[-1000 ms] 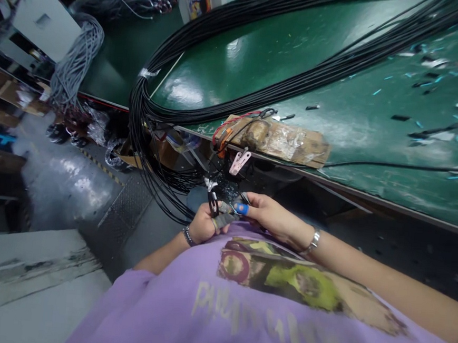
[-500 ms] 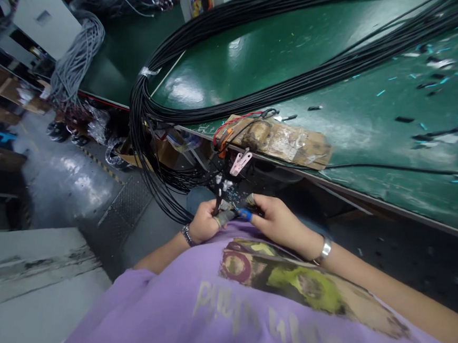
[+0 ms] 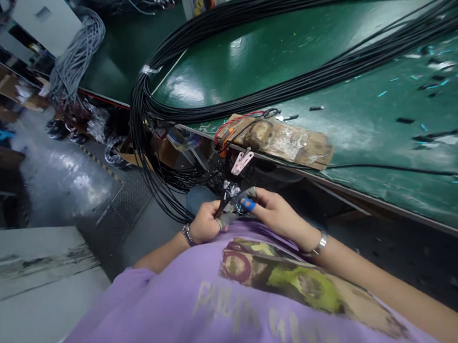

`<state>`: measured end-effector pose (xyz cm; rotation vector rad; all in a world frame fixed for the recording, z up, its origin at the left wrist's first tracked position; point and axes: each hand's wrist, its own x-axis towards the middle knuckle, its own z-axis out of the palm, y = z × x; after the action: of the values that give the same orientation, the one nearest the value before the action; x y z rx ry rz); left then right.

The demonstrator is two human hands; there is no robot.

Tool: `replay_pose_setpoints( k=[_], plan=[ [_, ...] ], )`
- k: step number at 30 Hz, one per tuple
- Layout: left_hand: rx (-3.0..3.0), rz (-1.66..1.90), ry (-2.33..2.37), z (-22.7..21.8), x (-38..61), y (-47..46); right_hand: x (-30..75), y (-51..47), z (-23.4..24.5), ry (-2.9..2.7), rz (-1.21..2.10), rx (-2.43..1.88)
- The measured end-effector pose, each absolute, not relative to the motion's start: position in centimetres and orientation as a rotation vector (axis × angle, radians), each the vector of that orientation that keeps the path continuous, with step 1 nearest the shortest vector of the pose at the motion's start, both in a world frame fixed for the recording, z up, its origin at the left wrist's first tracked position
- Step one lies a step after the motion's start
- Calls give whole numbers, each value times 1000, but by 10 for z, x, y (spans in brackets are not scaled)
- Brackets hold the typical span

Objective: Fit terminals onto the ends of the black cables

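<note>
My left hand (image 3: pixel 206 221), with grey covering on its fingertips and a watch at the wrist, is closed around dark cable ends (image 3: pixel 223 198) with whitish bits at their tips. Close against it is my right hand (image 3: pixel 279 215), which has blue tape around one finger and a silver bracelet at the wrist. Its thumb and fingers are pinched together at the cable ends. Thin turquoise strands (image 3: pixel 238 208) show between the hands; what the right fingertips grip is too small to make out. Both hands are just in front of the purple shirt, below the table edge.
A thick bundle of black cables (image 3: pixel 218 107) curves over the green table (image 3: pixel 302 50) and hangs off its edge. A worn wooden board (image 3: pixel 294 142) with a pink clip (image 3: pixel 242 162) sits at that edge. Cable scraps (image 3: pixel 405 120) are scattered right. Grey cables (image 3: pixel 75 53) hang left.
My right hand has risen slightly, its fingers turning so that the blue tape faces up more. The dark cable ends in my left hand have tilted a little to the right.
</note>
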<state>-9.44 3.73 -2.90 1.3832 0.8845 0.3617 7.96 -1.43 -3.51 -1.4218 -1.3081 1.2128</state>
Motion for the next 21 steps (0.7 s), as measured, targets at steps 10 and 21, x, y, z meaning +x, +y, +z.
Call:
replay_pose_setpoints(
  k=[10, 21],
  plan=[
    [1558, 422, 834, -33, -96, 38, 77, -26, -24, -1730, 947, -1494],
    [1442, 334, 870, -30, -94, 38, 80, -18, -30, -1278, 1213, -1451]
  ],
)
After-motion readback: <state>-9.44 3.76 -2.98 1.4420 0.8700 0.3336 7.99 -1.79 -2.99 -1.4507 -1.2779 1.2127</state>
